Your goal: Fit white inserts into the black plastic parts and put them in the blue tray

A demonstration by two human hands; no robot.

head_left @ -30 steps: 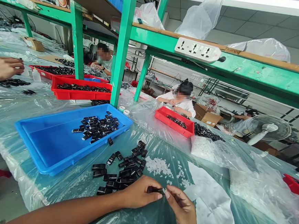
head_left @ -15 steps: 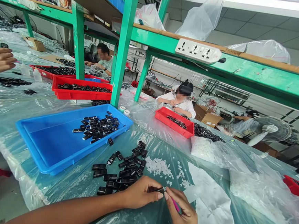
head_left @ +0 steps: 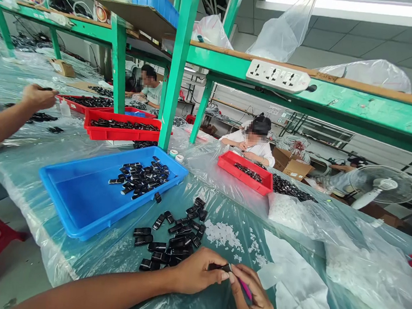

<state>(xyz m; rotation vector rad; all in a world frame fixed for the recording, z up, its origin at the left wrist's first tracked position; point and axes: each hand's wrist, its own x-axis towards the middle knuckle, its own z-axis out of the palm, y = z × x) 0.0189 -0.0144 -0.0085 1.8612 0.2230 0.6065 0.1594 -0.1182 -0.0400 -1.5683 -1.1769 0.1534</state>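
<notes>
My left hand (head_left: 196, 273) is pinched shut on one small glossy black plastic piece (head_left: 220, 267), thumb and forefinger clamped on it right at the near edge of the plastic-sheeted surface (head_left: 77, 254). My right hand (head_left: 251, 301) sits just to its right, fingers closed round a thin pink tool (head_left: 244, 288), fingertips touching the piece's free end. The piece's long axis runs left to right, bridging the two hands, so the right hand meets it end-on. Just beyond the left hand lies a loose heap of matching black pieces (head_left: 174, 235), too many and too overlapped for me to count, roughly two dozen at a guess; the left hand is clearly the nearer one. Further out, one shallow blue plastic tray (head_left: 81, 202) holds another pile of them. A scatter of small white bits (head_left: 223, 233) lies beside the heap. A co-worker's hand (head_left: 37, 96) hovers at far left, near red trays (head_left: 122, 131); I count three.
</notes>
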